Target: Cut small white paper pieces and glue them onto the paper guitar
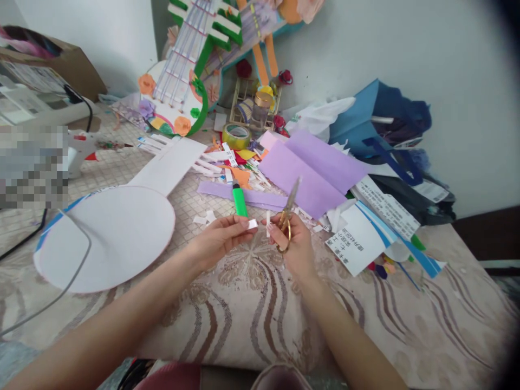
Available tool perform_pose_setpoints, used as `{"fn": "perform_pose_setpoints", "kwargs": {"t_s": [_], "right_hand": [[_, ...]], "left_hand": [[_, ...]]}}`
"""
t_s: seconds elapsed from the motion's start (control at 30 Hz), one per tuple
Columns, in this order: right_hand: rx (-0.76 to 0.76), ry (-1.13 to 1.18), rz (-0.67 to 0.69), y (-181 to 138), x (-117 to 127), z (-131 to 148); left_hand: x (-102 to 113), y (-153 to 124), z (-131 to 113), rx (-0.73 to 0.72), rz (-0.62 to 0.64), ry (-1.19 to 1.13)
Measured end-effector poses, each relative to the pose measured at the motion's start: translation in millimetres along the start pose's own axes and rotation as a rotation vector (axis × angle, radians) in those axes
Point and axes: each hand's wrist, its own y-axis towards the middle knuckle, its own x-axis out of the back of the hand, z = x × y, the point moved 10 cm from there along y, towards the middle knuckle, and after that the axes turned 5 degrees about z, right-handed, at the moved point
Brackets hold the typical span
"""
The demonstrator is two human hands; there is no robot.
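My left hand [221, 236] pinches a small white paper scrap [252, 223] between thumb and fingers. My right hand [293, 242] is closed round gold-handled scissors [287, 212], blades pointing up and away, and also pinches a small white strip [268, 218] at its fingertips. The two hands nearly meet above a patterned beige cloth [252, 303]. A green marker [239, 199] lies just beyond my left fingertips.
A white guitar-shaped cutout [117, 227] lies left. Purple paper sheets [312, 168], printed papers [361, 238], a tape roll [236, 135], a blue bag [377, 119] and a colourful paper guitar [187, 81] crowd the back. A glue gun [81, 146] and cables [60, 281] are at left.
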Motion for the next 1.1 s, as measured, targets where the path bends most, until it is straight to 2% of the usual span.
{"fn": "perform_pose_setpoints", "kwargs": {"t_s": [0.17, 0.3, 0.37, 0.5, 0.6, 0.7, 0.83, 0.97, 1.1], "right_hand": [[0.04, -0.379, 0.132, 0, -5, 11], [0.081, -0.49, 0.192, -3, -14, 9], [0.073, -0.412, 0.168, -2, -11, 8], [0.019, -0.1, 0.055, 3, 3, 3], [-0.075, 0.036, 0.071, 6, 2, -10], [-0.106, 0.085, 0.081, 5, -1, -16], [-0.021, 0.035, 0.041, 3, 1, -7], [0.01, -0.016, 0.061, 2, 1, -4], [-0.012, 0.073, 0.076, 3, -2, -10]], "left_hand": [[1, -3, -16, -0.089, 0.021, 0.161], [-1, -5, -29, -0.22, 0.015, 0.445], [0, -6, -33, -0.25, -0.002, 0.5], [6, -6, -37, -0.245, -0.045, 0.46], [6, -7, -36, -0.235, -0.043, 0.458], [6, -6, -35, -0.239, -0.05, 0.487], [4, -5, -33, -0.249, -0.039, 0.49], [2, -6, -34, -0.268, -0.035, 0.538], [-1, -10, -38, -0.345, -0.046, 0.587]]}}
